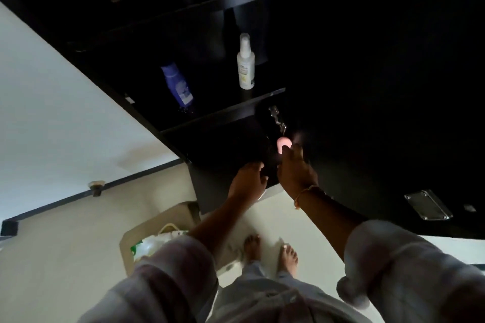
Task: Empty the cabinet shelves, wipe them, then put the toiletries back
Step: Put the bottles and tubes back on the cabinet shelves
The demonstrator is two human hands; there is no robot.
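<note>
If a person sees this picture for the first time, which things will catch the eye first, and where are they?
The eye goes first to the two hands reaching into the lowest shelf of the dark cabinet: the right hand has its fingers around a small pink object, and the left hand is beside it. On the shelf above, a white spray bottle and a blue bottle stand out against the black.

A white spray bottle (pixel 246 61) is standing upright on the dark cabinet's middle shelf (pixel 223 113); a blue bottle (pixel 177 85) is leaning tilted to its left, well apart; a small pink object (pixel 283 145) is showing on the lowest shelf; two more containers are sitting on the top shelf.
</note>
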